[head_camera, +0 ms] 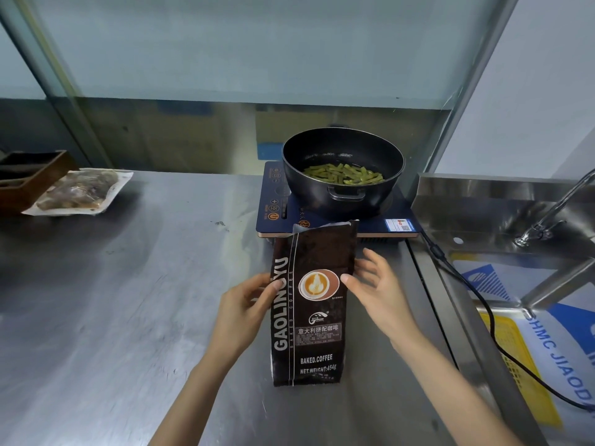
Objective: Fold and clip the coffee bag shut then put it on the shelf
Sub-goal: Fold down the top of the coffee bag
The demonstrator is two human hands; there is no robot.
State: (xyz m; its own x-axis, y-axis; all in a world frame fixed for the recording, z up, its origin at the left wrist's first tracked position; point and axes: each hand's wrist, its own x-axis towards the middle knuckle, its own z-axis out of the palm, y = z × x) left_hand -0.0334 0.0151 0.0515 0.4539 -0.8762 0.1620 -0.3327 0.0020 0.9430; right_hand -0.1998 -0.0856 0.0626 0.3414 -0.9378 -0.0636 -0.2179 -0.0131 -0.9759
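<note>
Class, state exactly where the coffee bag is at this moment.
In the head view the coffee bag stands upright at centre on the steel counter, between the left hand and right hand, just before the induction cooker.

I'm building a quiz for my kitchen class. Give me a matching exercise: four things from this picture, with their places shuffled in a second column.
1. coffee bag
2. pot
3. faucet
4. sealed pouch

a. far left of counter
b. on the cooktop
c. between both hands
d. at the sink, right

Pairs: 1-c, 2-b, 3-d, 4-a
</note>
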